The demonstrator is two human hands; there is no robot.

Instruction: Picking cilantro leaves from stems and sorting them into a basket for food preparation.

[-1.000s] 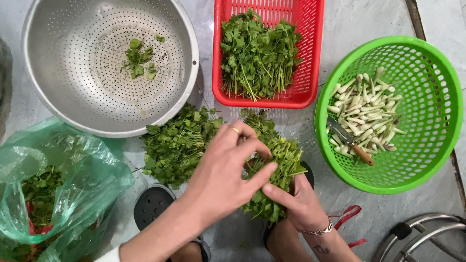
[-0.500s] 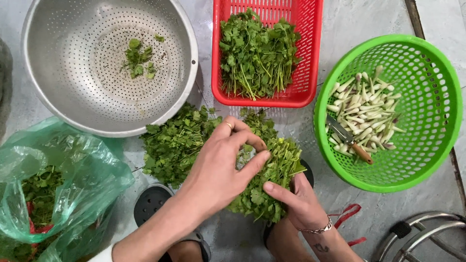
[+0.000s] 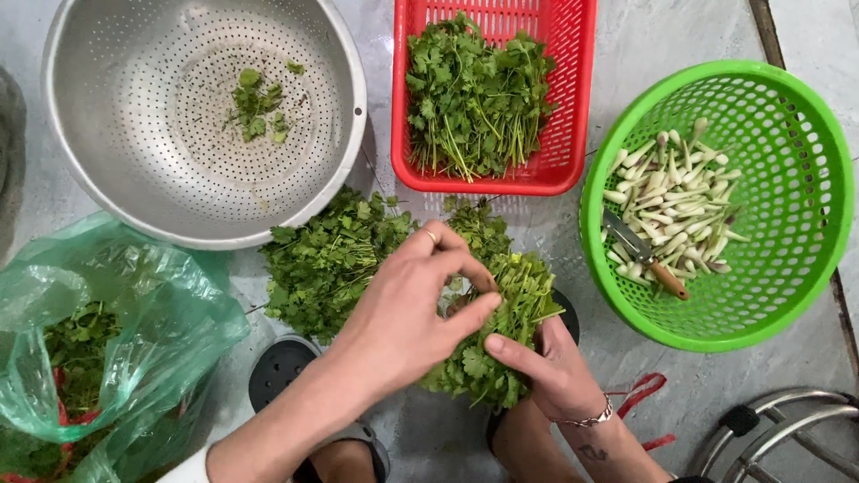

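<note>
We are gripping cilantro bunch (image 3: 501,331) with right hand (image 3: 550,367) underneath — left hand (image 3: 403,313) pinching at sprigs on top. Loose cilantro pile (image 3: 327,259) lying just left of hands. Risk — pulling hard, stems tearing, leaves scattering onto floor (image 3: 644,349).

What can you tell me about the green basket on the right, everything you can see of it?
The green basket is round, bright green plastic with a slotted lattice wall and a thick smooth rim. It sits upright on the grey floor at the right, beside the red basket, not touching it. Inside lie pale cut stalk ends and a small knife with a wooden handle. No hand touches it.
</note>
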